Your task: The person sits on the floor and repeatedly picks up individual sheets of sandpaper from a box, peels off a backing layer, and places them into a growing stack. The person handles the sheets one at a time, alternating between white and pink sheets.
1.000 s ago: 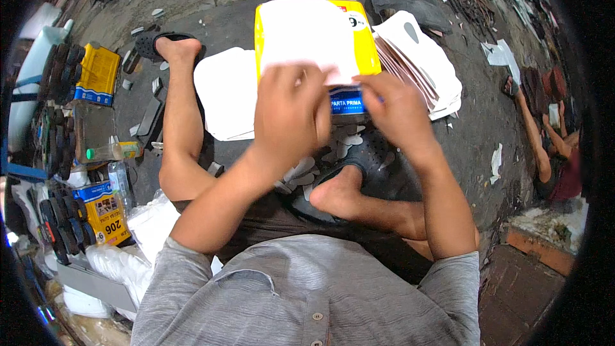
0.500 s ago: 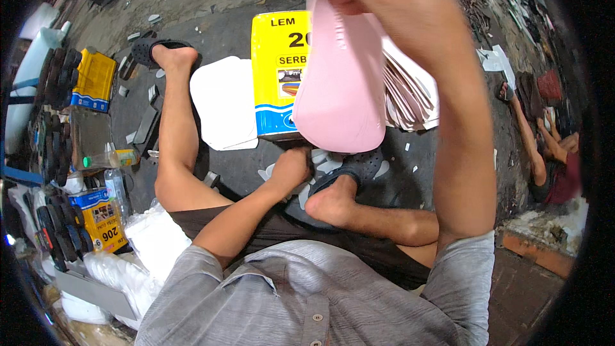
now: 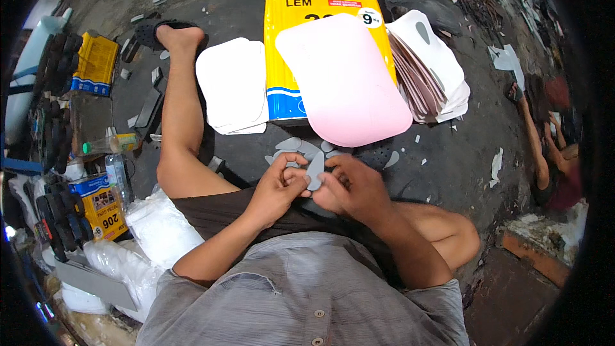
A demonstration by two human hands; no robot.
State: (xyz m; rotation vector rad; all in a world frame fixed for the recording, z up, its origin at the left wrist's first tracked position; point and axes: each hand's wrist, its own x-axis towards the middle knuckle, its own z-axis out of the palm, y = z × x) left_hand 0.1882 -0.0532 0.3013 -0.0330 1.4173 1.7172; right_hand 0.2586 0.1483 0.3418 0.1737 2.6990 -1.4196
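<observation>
Between my hands is a small grey teardrop-shaped pad (image 3: 316,168). My left hand (image 3: 277,191) pinches it with thumb and fingers from the left side. The curled fingers of my right hand (image 3: 353,186) close at its right edge, partly hiding what they grip. Just ahead of my hands, a pink insole-shaped sheet (image 3: 346,83) rests flat on a yellow and blue can (image 3: 282,51) lying on its side. Several more grey teardrop pads (image 3: 289,143) are spread on the dark ground near my fingertips, partly covered by my hands.
Left of the can is a stack of white sheets (image 3: 230,86); right of it, a fanned pile of white and pink sheets (image 3: 442,64) has a grey pad on top. Bottles (image 3: 116,176), plastic-wrapped bundles (image 3: 163,227) and another can (image 3: 101,208) crowd the left. Another person (image 3: 544,147) sits far right.
The pink sheet has left my raised right hand and lies on the can. That hand has come down beside my left, and a grey pad now shows between them.
</observation>
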